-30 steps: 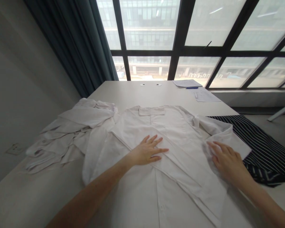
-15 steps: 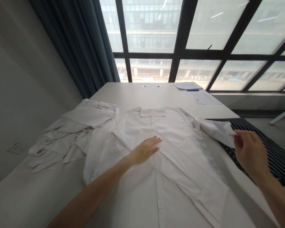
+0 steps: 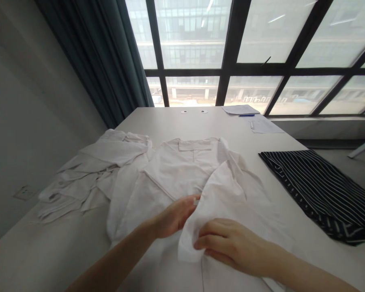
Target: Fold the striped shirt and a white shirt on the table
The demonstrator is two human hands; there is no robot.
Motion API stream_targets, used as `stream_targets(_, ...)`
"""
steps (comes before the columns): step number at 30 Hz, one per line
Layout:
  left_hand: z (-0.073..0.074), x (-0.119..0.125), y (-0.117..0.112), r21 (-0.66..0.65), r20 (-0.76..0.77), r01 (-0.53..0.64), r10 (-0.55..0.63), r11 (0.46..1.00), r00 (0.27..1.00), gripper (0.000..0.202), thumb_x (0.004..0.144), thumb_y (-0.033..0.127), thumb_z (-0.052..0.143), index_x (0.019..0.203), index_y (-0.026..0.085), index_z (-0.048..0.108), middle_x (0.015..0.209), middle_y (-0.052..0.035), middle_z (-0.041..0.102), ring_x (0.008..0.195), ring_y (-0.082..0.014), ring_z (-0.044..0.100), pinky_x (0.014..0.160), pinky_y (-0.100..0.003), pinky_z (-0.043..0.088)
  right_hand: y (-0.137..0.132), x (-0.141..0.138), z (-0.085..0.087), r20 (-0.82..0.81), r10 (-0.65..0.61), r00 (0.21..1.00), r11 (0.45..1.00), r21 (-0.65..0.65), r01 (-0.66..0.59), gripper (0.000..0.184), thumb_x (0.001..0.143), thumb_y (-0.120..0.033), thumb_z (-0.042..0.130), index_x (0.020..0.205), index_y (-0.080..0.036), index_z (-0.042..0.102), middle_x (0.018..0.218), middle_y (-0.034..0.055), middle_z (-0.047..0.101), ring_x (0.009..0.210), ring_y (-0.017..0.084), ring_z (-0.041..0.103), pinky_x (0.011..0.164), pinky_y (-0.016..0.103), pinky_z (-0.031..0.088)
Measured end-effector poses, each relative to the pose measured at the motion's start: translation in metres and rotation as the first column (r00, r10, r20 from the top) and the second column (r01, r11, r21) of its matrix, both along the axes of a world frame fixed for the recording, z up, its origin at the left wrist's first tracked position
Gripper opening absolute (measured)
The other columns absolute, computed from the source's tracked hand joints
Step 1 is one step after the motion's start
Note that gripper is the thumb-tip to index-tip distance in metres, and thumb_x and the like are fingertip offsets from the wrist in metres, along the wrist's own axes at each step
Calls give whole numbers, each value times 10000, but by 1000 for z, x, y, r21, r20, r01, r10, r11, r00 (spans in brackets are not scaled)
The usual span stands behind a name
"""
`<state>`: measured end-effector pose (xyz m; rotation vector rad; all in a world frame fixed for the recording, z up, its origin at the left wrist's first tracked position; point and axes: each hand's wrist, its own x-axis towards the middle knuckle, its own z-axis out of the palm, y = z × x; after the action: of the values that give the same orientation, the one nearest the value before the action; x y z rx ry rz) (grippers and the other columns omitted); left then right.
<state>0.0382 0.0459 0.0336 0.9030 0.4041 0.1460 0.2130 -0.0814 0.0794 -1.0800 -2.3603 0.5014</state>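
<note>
A white button-front shirt (image 3: 170, 174) lies spread on the table, its collar toward the window. One of its sleeves (image 3: 220, 194) is laid diagonally across the front, the cuff end toward me. My right hand (image 3: 234, 245) has its fingers curled onto that sleeve close to the cuff. My left hand (image 3: 176, 217) rests on the shirt front just left of the sleeve, fingers stretched out, with the fingertips partly hidden behind the sleeve's edge.
A rumpled pile of white garments (image 3: 94, 170) lies on the left of the table (image 3: 167, 123). Folded black striped fabric (image 3: 322, 186) is at the right edge. Papers (image 3: 266, 125) and a blue pen (image 3: 246, 115) lie at the far right, near the window.
My right hand has brought the sleeve from the far right inward across the shirt front. My left hand has shifted slightly toward me and now meets the sleeve's edge.
</note>
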Motion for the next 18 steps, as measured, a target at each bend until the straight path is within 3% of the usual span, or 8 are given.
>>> stream_targets(4,-8,-14,-2,129,-134,-2,20,992,991,652,761,264,744,1345,183,466,1011,-67,690,899,-208,653,807,-321,489,11,16,-8,-31,-75,997,996,-48,74,247,1001,-299,422,1094,-202,630,1003,69,685,924,159,646,845,275,499)
stream_targets(6,-10,-15,-3,241,-148,29,7,970,989,637,815,262,669,1387,181,400,1029,-75,669,928,-216,651,842,-359,498,19,36,-11,-28,-286,958,958,-14,286,236,1000,-264,402,1088,-206,613,988,74,673,894,164,643,800,284,502)
stream_targets(8,-10,-15,-6,498,-200,19,94,867,975,596,853,210,577,1409,195,366,1101,-89,624,989,-218,632,881,-387,498,29,63,-16,-2,-540,841,840,55,540,215,988,-256,394,1060,-207,591,978,82,657,850,182,637,755,310,500)
stream_targets(9,-9,-14,-9,662,-221,18,172,750,960,583,853,164,542,1409,211,373,1161,-97,589,1033,-218,613,909,-399,492,34,78,-20,14,-649,761,757,108,644,197,975,-270,407,1047,-205,579,969,89,651,832,198,632,742,332,498)
stream_targets(11,-5,-13,-18,914,-216,74,322,400,922,542,828,77,505,1343,240,463,1272,-101,514,1128,-223,559,977,-420,464,43,105,-32,39,-779,626,622,180,762,182,932,-307,454,1031,-202,565,959,105,642,853,236,629,738,362,494)
stream_targets(13,0,-11,-30,979,-204,185,369,87,907,417,818,51,518,1189,233,576,1318,-96,488,1205,-238,507,1033,-438,429,50,127,-45,73,-841,537,542,129,831,250,871,-355,527,1060,-194,558,924,103,645,813,247,635,711,362,493)
stream_targets(16,6,-10,-52,933,-270,324,288,-158,919,176,848,215,628,1022,188,626,1298,-118,535,1251,-276,485,1069,-459,405,57,141,-61,104,-852,513,497,-148,855,395,796,-387,600,1135,-192,545,797,50,661,672,214,633,641,327,485)
stream_targets(18,4,-10,-67,893,-318,371,226,-255,921,371,833,440,667,1056,146,628,1315,-166,546,1283,-320,467,1087,-499,386,61,141,-66,58,-842,536,493,-323,808,428,766,-374,613,1148,-196,540,720,21,662,639,204,625,613,311,477)
